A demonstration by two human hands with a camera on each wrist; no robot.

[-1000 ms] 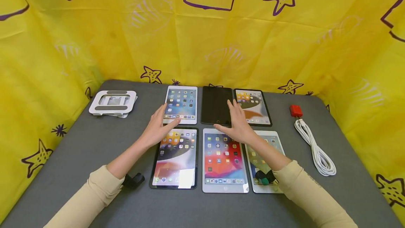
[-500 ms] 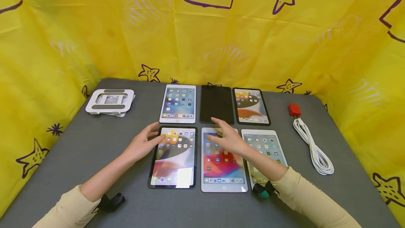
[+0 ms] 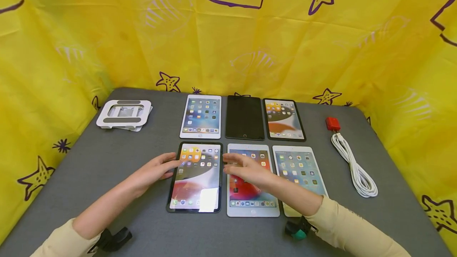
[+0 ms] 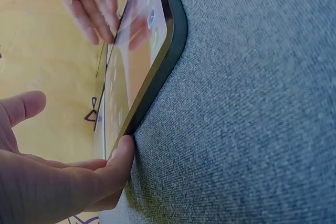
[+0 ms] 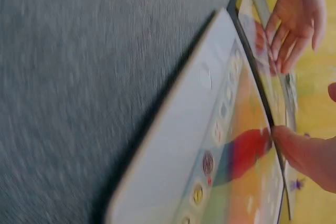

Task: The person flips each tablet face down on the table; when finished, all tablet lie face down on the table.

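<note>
A dark-framed tablet [image 3: 196,179] lies face up at the front left, its screen lit. My left hand [image 3: 152,171] is at its left side; the left wrist view shows fingertips [image 4: 125,148] touching the tablet's edge, with the thumb raised. Over the white tablet [image 3: 253,211] in the front middle is my right hand [image 3: 251,173], its fingertips close to the dark tablet's right edge. In the right wrist view a fingertip [image 5: 281,135] meets the gap between these two tablets. Neither hand's fingers are curled round anything.
Another white tablet [image 3: 303,169] lies under my right forearm. Behind stand a white tablet [image 3: 201,116], a black-screened tablet [image 3: 244,117] and a dark-framed one [image 3: 284,120] in a row. A folded white stand [image 3: 124,114] is at left, a red charger [image 3: 333,123] with coiled white cable [image 3: 353,165] at right.
Both hands have come back from the rear row towards the front-left tablet and now flank it, left hand at its left edge, right hand near its right. The tablets stay in place.
</note>
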